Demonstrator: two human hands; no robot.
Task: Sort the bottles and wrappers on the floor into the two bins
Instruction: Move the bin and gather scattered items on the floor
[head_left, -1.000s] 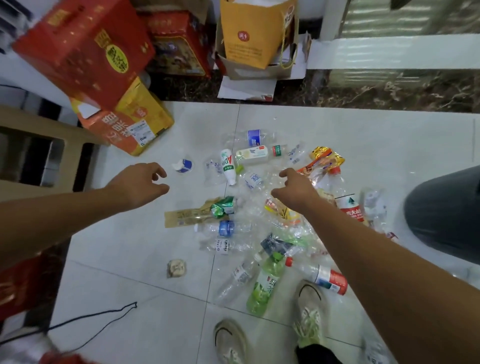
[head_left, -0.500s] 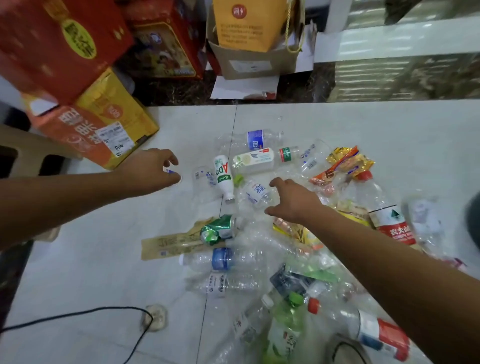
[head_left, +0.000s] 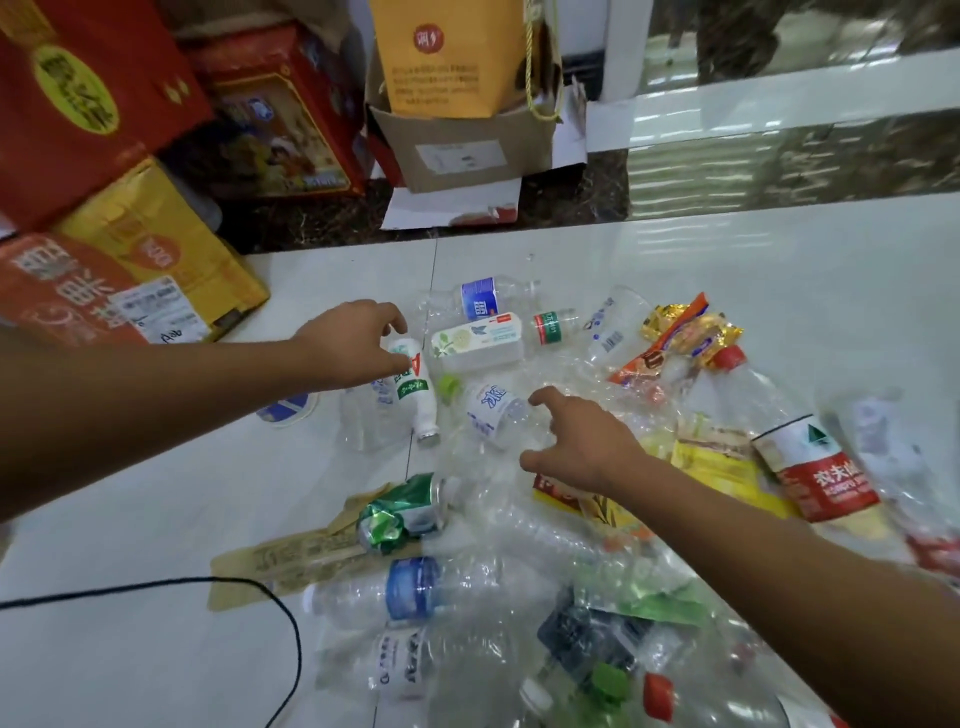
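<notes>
Left hand (head_left: 353, 345) around white bottle (head_left: 415, 387), grip half-hidden; right hand (head_left: 582, 441) spread wide.

The pale tiled floor (head_left: 156, 519) carries a loose litter of bottles and wrappers — right under the left grip (head_left: 358, 345) lies a white bottle with a green label (head_left: 420, 392), and just beyond it a flat white pack (head_left: 478, 340) and a clear bottle with a blue label (head_left: 480, 297). Under the right grip (head_left: 582, 447) lies a small clear bottle with blue print (head_left: 493, 413); past it sit orange and gold wrappers (head_left: 680, 332), and nearer the wearer a crushed green can (head_left: 400, 514) on a tan paper wrapper (head_left: 291, 561). A black cable (head_left: 249, 587) loops over the tiles below the left grip — well apart from it.
</notes>
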